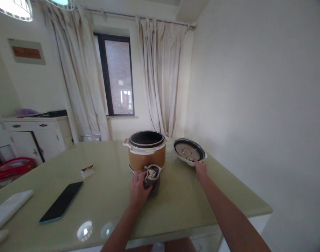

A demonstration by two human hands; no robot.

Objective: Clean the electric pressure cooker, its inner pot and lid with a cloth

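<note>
An orange-brown rice cooker (147, 156) with a white rim and dark inner pot stands open on the pale green table (109, 203). My left hand (139, 189) is closed on a grey-brown cloth (152, 177) bunched against the cooker's lower front. To the cooker's right its lid (189, 150) lies upside down on the table. My right hand (200, 168) rests at the lid's near edge, fingers touching the rim; whether they grip it is unclear.
A dark phone (62, 201) lies on the table's left, with a small wrapped item (87, 171) behind it and white objects (7, 208) at the left edge. A white cabinet (36, 136), red basket (10, 169), curtains and window stand behind. A wall is close on the right.
</note>
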